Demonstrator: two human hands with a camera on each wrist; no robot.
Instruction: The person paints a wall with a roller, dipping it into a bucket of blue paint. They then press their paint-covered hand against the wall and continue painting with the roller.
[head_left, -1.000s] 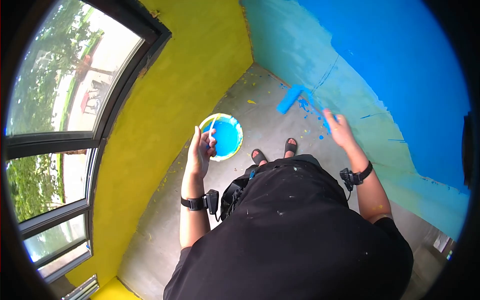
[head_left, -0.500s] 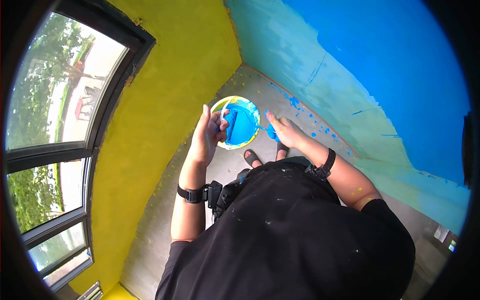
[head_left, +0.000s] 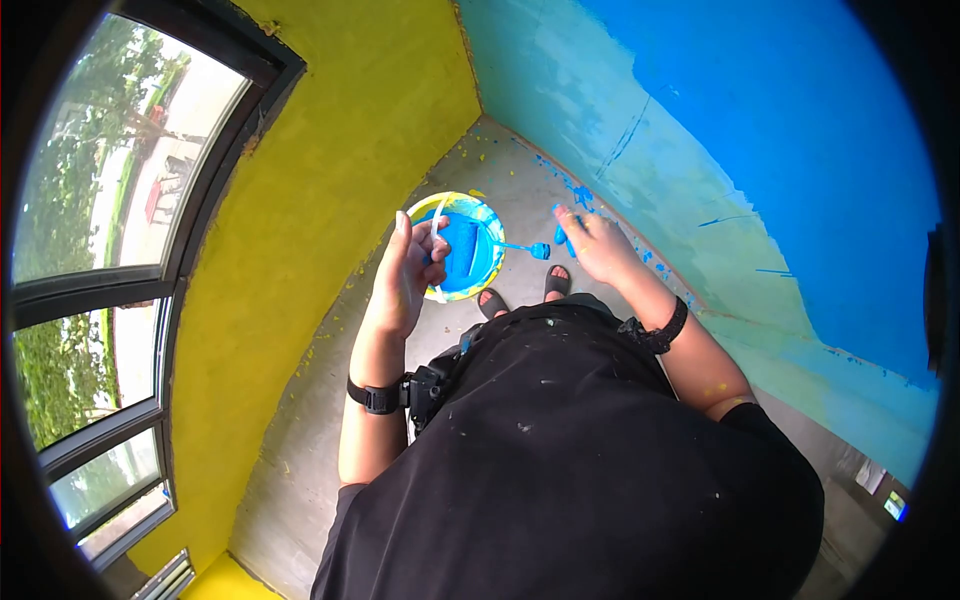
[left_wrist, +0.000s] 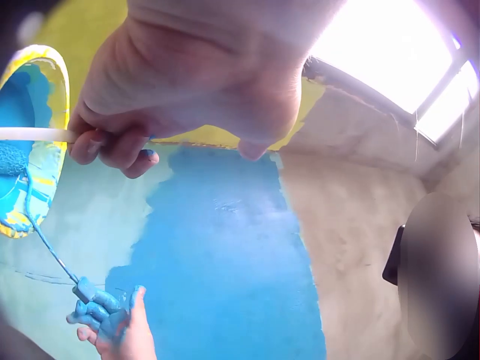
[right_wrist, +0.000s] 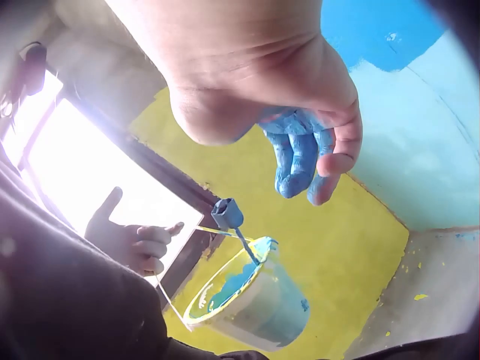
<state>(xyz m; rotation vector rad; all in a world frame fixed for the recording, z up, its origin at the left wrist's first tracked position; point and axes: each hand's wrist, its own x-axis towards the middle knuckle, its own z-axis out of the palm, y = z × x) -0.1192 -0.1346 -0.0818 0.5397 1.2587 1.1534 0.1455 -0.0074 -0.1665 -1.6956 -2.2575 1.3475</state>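
My left hand [head_left: 402, 275] grips the white bail handle [left_wrist: 34, 134] of a paint bucket [right_wrist: 281, 315] with curled fingers, thumb pointing up. Blue paint fills part of the bucket, and yellow paint marks its rim. A paint roller [head_left: 462, 243] lies in the bucket, its sleeve coated blue. Its thin rod crosses the rim, and the blue grip [right_wrist: 227, 214] sticks out toward my right hand [head_left: 603, 250]. That hand is apart from the grip, fingers loosely bent and holding nothing. Wet blue paint covers its fingers [right_wrist: 300, 161] and part of the palm.
A yellow wall [head_left: 350, 150] with a dark-framed window [head_left: 120, 160] runs along the left. The right wall [head_left: 760, 130] is partly bright blue over pale turquoise. Blue and yellow splatters mark the grey floor [head_left: 300, 480]. My sandalled feet [head_left: 556, 283] stand beside the bucket.
My right hand brought the roller from near the right wall into the bucket, then let go of its grip and moved slightly away. My left hand still holds the bucket handle.
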